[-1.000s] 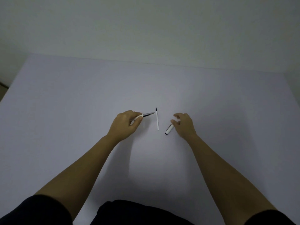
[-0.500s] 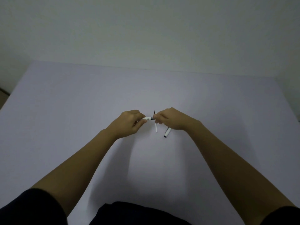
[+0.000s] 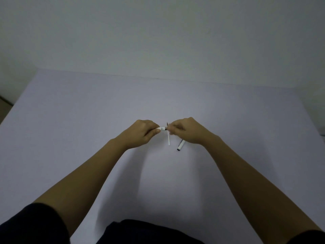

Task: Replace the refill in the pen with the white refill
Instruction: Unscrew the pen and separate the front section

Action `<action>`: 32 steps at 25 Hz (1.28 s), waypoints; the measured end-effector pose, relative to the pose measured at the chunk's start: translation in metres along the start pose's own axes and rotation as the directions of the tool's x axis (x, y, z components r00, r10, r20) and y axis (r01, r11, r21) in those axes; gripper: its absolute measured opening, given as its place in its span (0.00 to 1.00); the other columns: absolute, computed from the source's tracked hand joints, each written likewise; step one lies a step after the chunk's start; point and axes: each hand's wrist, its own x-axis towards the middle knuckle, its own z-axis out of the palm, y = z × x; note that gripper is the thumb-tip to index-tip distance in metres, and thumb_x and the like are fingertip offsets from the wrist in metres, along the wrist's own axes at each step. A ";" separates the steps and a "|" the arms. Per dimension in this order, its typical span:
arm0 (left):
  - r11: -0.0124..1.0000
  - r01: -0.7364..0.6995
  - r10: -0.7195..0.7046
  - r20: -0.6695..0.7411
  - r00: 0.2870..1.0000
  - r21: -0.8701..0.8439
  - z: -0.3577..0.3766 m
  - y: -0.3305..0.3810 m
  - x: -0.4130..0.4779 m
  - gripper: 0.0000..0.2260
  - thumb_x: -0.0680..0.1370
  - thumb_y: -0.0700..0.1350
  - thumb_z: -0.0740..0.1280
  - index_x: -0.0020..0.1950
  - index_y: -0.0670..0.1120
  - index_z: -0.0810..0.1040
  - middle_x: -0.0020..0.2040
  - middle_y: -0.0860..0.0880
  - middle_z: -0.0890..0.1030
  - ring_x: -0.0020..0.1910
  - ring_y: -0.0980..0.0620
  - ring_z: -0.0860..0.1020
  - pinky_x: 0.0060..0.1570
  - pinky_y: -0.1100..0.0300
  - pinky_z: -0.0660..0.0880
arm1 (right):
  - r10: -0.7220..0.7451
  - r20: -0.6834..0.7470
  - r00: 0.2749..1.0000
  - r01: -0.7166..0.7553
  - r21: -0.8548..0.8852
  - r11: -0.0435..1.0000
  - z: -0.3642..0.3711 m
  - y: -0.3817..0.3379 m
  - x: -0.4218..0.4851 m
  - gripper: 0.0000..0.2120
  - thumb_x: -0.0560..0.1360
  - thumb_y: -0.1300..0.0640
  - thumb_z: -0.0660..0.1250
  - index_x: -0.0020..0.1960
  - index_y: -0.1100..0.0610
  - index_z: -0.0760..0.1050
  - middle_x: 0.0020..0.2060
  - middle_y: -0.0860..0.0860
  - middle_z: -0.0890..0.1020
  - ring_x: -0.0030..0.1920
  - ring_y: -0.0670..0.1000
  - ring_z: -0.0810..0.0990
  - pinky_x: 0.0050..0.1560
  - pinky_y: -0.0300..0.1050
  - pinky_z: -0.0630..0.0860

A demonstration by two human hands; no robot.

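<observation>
Both hands meet above the middle of a pale lavender desk [image 3: 88, 138]. The left hand [image 3: 140, 133] is curled closed, its thumb and forefinger pinched on the short white plastic pen section [image 3: 162, 128], which sticks out to the right of its fingertips and lies roughly level. The right hand [image 3: 187, 131] is closed too, its fingertips gathered at the dark end of that pen section, so the two hands are nearly touching across it; exactly what the right fingers grip there is too small to make out. Just below the gap between the hands, a thin white refill rod [image 3: 168, 140] lies on the desk, pointing away from the person, its dark tip showing above the right hand's fingertips and its near end just beyond the left hand's knuckles. Under the heel of the right hand, partly hidden by it, a white pen barrel piece with a dark end [image 3: 180, 145] rests on the desk at a slant, just beside the refill and not touching it. Dark sleeves [image 3: 31, 224] cover the upper arms.
</observation>
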 end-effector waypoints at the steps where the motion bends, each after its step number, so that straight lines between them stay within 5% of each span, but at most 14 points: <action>1: 1.000 -0.007 0.007 0.005 1.000 0.004 -0.001 0.001 0.000 0.11 0.80 0.44 0.60 0.47 0.38 0.78 0.36 0.42 0.79 0.34 0.48 0.72 0.35 0.65 0.63 | 0.000 0.004 1.000 0.000 -0.013 1.000 0.000 0.000 0.000 0.10 0.76 0.50 0.64 0.50 0.53 0.81 0.40 0.47 0.84 0.41 0.45 0.82 0.46 0.44 0.77; 6: 1.000 -0.012 0.012 -0.046 0.999 -0.012 -0.008 0.006 0.000 0.10 0.79 0.43 0.61 0.46 0.39 0.78 0.34 0.48 0.75 0.33 0.52 0.69 0.35 0.72 0.64 | -0.134 -0.164 0.977 0.146 0.064 0.987 -0.005 -0.003 -0.006 0.06 0.71 0.52 0.72 0.47 0.52 0.81 0.41 0.48 0.85 0.43 0.44 0.81 0.47 0.36 0.75; 10: 1.000 -0.021 0.022 -0.046 0.999 0.010 -0.011 0.004 -0.002 0.10 0.79 0.43 0.61 0.45 0.39 0.78 0.32 0.50 0.73 0.33 0.51 0.69 0.33 0.69 0.62 | -0.053 -0.139 0.989 0.058 0.033 0.998 -0.007 -0.002 -0.005 0.10 0.76 0.52 0.64 0.44 0.54 0.83 0.37 0.48 0.85 0.37 0.44 0.81 0.40 0.43 0.75; 15: 0.999 -0.038 0.040 -0.072 0.997 0.017 -0.013 0.005 -0.005 0.09 0.79 0.43 0.62 0.46 0.41 0.79 0.33 0.52 0.73 0.32 0.53 0.68 0.33 0.70 0.61 | -0.143 -0.188 0.972 0.163 0.095 0.982 -0.006 -0.004 -0.011 0.08 0.70 0.54 0.72 0.49 0.52 0.80 0.40 0.44 0.83 0.44 0.39 0.79 0.49 0.30 0.72; 19: 0.998 -0.043 0.046 -0.060 0.997 0.036 -0.015 0.006 -0.008 0.09 0.79 0.43 0.61 0.46 0.40 0.78 0.32 0.51 0.72 0.32 0.52 0.68 0.33 0.70 0.61 | -0.034 -0.129 0.991 0.046 0.084 0.995 -0.004 -0.007 -0.010 0.09 0.75 0.49 0.65 0.47 0.52 0.82 0.35 0.42 0.83 0.40 0.41 0.82 0.46 0.41 0.78; 23: 0.999 -0.045 0.048 -0.096 0.994 0.029 -0.016 0.012 -0.009 0.08 0.79 0.43 0.61 0.46 0.41 0.78 0.32 0.53 0.72 0.32 0.53 0.68 0.33 0.71 0.61 | -0.196 -0.221 0.956 0.215 0.066 0.974 -0.006 -0.011 -0.012 0.06 0.70 0.56 0.72 0.47 0.52 0.81 0.39 0.43 0.82 0.42 0.37 0.78 0.47 0.28 0.72; 27: 0.998 -0.051 0.054 -0.098 0.994 0.037 -0.019 0.013 -0.007 0.09 0.79 0.43 0.61 0.46 0.40 0.79 0.32 0.52 0.72 0.32 0.53 0.68 0.33 0.70 0.61 | -0.058 -0.155 0.986 0.072 0.090 0.993 -0.009 -0.013 -0.011 0.11 0.74 0.47 0.65 0.49 0.52 0.81 0.38 0.42 0.83 0.42 0.45 0.82 0.45 0.37 0.76; 30: 0.998 -0.047 0.050 -0.096 0.994 0.035 -0.017 0.014 -0.008 0.09 0.79 0.44 0.61 0.47 0.41 0.79 0.32 0.48 0.75 0.32 0.52 0.69 0.33 0.69 0.62 | -0.146 -0.202 0.968 0.163 0.069 0.984 -0.010 -0.016 -0.011 0.03 0.72 0.53 0.70 0.44 0.51 0.81 0.36 0.43 0.82 0.39 0.39 0.79 0.42 0.27 0.71; 32: 0.998 -0.048 0.051 -0.114 0.992 0.030 -0.018 0.015 -0.009 0.09 0.79 0.44 0.61 0.47 0.41 0.79 0.33 0.50 0.74 0.32 0.53 0.68 0.34 0.70 0.61 | -0.179 -0.237 0.955 0.205 0.091 0.975 -0.011 -0.019 -0.012 0.06 0.70 0.54 0.73 0.46 0.48 0.78 0.40 0.42 0.81 0.43 0.37 0.78 0.46 0.25 0.71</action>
